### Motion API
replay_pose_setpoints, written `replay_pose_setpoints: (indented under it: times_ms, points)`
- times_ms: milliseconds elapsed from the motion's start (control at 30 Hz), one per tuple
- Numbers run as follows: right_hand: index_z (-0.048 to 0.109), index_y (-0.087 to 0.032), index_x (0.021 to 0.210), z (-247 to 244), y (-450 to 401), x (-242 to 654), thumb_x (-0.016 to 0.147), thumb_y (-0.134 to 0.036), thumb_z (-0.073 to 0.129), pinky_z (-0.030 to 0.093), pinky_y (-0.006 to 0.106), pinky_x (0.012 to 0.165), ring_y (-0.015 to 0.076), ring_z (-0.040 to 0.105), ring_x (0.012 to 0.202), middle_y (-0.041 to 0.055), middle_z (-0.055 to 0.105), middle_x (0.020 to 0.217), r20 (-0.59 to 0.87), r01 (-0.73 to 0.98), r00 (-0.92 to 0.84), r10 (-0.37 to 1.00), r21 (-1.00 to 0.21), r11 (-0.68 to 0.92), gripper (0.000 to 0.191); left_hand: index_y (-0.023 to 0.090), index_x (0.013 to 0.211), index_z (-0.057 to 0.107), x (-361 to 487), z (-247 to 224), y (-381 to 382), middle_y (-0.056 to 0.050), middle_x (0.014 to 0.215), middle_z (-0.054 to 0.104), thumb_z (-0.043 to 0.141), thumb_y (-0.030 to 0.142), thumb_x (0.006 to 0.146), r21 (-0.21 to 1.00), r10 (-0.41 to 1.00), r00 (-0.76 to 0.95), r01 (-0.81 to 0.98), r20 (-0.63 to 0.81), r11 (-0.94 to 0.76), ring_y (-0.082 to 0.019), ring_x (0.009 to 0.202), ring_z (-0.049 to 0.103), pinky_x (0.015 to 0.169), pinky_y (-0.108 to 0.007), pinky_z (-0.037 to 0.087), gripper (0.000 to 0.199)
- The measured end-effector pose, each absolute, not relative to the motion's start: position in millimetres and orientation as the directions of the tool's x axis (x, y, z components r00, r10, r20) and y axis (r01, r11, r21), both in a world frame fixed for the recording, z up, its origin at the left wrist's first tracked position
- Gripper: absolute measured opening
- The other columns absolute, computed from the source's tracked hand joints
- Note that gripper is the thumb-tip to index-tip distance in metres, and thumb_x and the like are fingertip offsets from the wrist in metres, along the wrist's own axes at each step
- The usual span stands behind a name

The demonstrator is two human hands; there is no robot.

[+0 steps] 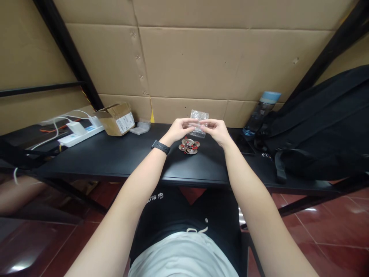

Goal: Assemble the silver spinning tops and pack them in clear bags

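Note:
A clear plastic bag is held up above the black table, pinched between the fingers of both hands. My left hand, with a dark watch on its wrist, grips the bag's left side. On the right side, my right hand has its thumb and fingers closed on the same bag. Just below the hands lies a small pile of round metal discs with red parts. Whether anything is inside the bag cannot be made out.
An open cardboard box stands at the left beside another clear bag. A white power strip with plugs lies further left. At the right are a bottle and a black backpack.

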State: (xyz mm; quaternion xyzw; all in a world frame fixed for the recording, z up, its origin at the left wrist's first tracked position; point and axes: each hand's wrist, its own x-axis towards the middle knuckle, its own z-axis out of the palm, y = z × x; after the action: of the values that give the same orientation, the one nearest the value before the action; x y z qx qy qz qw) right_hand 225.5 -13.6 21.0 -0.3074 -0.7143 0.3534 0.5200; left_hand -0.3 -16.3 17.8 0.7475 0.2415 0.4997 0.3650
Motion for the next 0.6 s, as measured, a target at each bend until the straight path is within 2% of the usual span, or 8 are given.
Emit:
replay_pose_setpoints:
  times_ms: [67,267,367,433,500,600]
  points:
    - [0.08,-0.019,0.104,20,-13,225,0.066,-0.047,0.091,0.062,0.046,0.089,0.0284,0.075,0.095,0.01,0.08,0.104,0.517,0.069,-0.271,0.812,-0.831,0.552,0.048,0.013,0.123,0.074,0,16,-14,-0.016,0.115,0.078,0.081,0.03,0.083,0.788,0.735,0.355,-0.005,0.577,-0.616,-0.029,0.108,0.075,0.101,-0.045,0.058,0.045]
    - [0.08,-0.019,0.106,17,-9,226,0.067,-0.043,0.09,0.061,0.045,0.088,0.0267,0.075,0.09,0.0096,0.081,0.098,0.524,0.102,-0.238,0.818,-0.824,0.558,0.048,0.012,0.111,0.078,0,13,-9,-0.015,0.107,0.08,0.081,0.031,0.081,0.786,0.76,0.287,0.04,0.583,-0.617,-0.028,0.102,0.076,0.097,-0.043,0.059,0.036]
    - [0.081,-0.019,0.107,16,-7,226,0.068,-0.043,0.088,0.061,0.045,0.088,0.0274,0.074,0.091,0.0095,0.08,0.1,0.534,0.13,-0.236,0.812,-0.81,0.571,0.046,0.014,0.11,0.077,1,13,-8,-0.014,0.111,0.079,0.078,0.033,0.083,0.764,0.764,0.251,0.119,0.595,-0.634,-0.027,0.103,0.075,0.096,-0.041,0.058,0.033]
    - [0.081,-0.02,0.107,14,-5,225,0.071,-0.042,0.086,0.061,0.044,0.086,0.0267,0.074,0.089,0.0094,0.08,0.102,0.558,0.164,-0.233,0.797,-0.785,0.598,0.043,0.017,0.123,0.072,1,16,-11,-0.014,0.127,0.074,0.076,0.031,0.085,0.717,0.743,0.167,0.195,0.648,-0.669,-0.027,0.111,0.072,0.1,-0.041,0.055,0.041]
    - [0.08,-0.02,0.111,12,-3,223,0.074,-0.04,0.082,0.06,0.043,0.082,0.0246,0.072,0.081,0.0088,0.08,0.099,0.597,0.221,-0.229,0.769,-0.737,0.638,0.042,0.022,0.141,0.061,0,22,-17,-0.014,0.147,0.062,0.075,0.029,0.085,0.633,0.683,0.098,0.296,0.724,-0.715,-0.029,0.127,0.064,0.107,-0.043,0.05,0.058]
    - [0.074,-0.022,0.126,11,-4,219,0.076,-0.034,0.078,0.058,0.04,0.077,0.0213,0.068,0.072,0.0058,0.078,0.09,0.636,0.312,-0.276,0.721,-0.65,0.693,0.051,0.027,0.154,0.046,-5,31,-27,-0.014,0.156,0.052,0.079,0.028,0.08,0.495,0.623,0.183,0.459,0.76,-0.738,-0.035,0.143,0.049,0.116,-0.05,0.039,0.082]
